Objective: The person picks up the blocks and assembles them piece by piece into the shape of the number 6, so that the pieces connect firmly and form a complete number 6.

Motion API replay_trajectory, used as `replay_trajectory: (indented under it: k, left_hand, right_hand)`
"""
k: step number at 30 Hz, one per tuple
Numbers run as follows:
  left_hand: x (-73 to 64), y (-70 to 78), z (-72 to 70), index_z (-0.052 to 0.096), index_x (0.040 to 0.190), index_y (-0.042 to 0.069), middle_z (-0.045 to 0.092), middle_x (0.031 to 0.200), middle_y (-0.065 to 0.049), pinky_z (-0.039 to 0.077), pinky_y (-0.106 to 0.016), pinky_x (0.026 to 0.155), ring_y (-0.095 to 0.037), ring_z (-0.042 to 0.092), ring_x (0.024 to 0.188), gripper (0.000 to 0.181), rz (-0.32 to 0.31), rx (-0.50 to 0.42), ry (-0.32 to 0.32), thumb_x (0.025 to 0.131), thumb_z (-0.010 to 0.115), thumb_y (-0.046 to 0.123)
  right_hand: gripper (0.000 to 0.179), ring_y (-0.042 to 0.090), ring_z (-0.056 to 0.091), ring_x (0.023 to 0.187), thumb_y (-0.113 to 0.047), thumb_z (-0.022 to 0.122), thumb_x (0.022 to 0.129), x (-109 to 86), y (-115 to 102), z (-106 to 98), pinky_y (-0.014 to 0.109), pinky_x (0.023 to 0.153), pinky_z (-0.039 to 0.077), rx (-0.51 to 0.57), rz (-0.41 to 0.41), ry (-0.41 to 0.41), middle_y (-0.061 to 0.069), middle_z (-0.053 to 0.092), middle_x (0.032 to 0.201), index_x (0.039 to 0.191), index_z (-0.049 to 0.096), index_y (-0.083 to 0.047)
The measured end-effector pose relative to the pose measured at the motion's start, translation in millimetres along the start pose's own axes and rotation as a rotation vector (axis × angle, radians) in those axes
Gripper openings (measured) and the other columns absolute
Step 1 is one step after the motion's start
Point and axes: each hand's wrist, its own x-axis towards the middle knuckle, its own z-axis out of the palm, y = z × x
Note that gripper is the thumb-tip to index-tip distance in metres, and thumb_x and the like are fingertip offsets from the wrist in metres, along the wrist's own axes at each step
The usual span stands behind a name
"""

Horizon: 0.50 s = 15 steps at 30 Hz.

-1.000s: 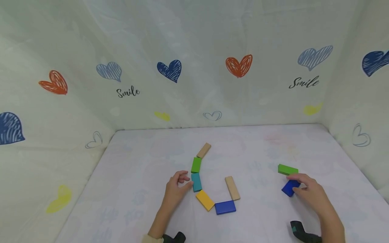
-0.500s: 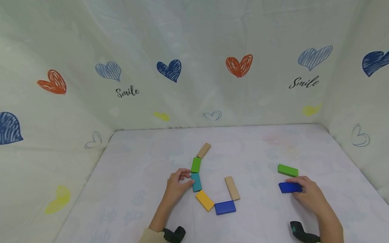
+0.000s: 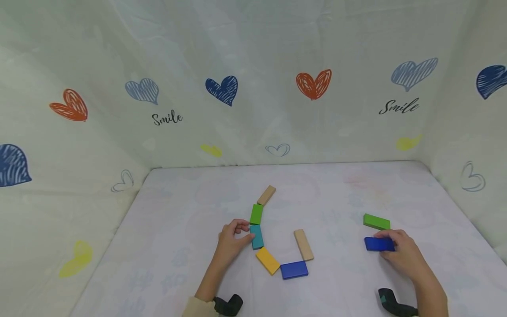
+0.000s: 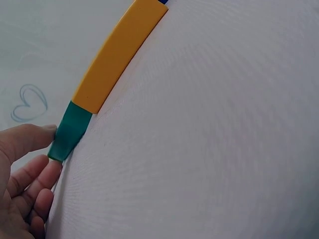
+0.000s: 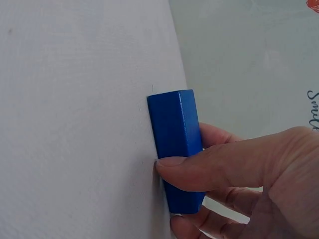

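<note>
My right hand (image 3: 404,253) pinches a blue block (image 3: 379,244) between thumb and fingers. In the right wrist view, the thumb lies across this blue block (image 5: 172,129), which sits on or just over the white surface. My left hand (image 3: 231,242) is beside a teal block (image 3: 257,237), its thumb touching it and the other fingers loosely bent near its far end. In the left wrist view, the teal block (image 4: 73,127) meets a yellow block (image 4: 119,57) end to end. Whether the left fingertips press on the teal block is unclear.
A curved row runs through a wooden block (image 3: 266,195), a green block (image 3: 256,214), the teal block, a yellow block (image 3: 268,260), another blue block (image 3: 294,270) and a second wooden block (image 3: 303,245). A loose green block (image 3: 376,222) lies behind the right hand.
My right hand has turned the blue block from slanted to nearly sideways, slightly apart from the loose green one. The left thumb has come closer against the teal block.
</note>
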Motion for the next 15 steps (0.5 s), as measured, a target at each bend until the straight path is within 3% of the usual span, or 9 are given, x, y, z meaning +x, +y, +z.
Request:
replay_trajectory:
  k: [9,15]
  left_hand:
    - [1.1,-3.6,0.3,0.063,0.101,0.011,0.063,0.091,0.000,0.032,-0.033,0.079,-0.015,0.045,0.089,0.029,0.009,-0.001,-0.001,0.076,0.074,0.022]
    - [1.3,-4.3,0.5,0.063,0.101,0.011,0.063,0.092,0.000,0.033,-0.033,0.080,-0.015,0.045,0.089,0.029,0.027,0.008,0.000,0.076,0.073,0.023]
  right_hand:
    - [0.039,0.047,0.047,0.103,0.003,0.066,0.074,-0.9,-10.7,3.8,0.059,0.085,0.038,0.011,-0.024,0.013,0.032,0.045,0.113,0.112,0.055,0.004]
    - [0.039,0.046,0.048,0.104,0.004,0.067,0.074,-1.2,-21.4,9.0,0.058,0.085,0.040,0.043,-0.087,0.035,0.031,0.047,0.114,0.111,0.056,0.004]
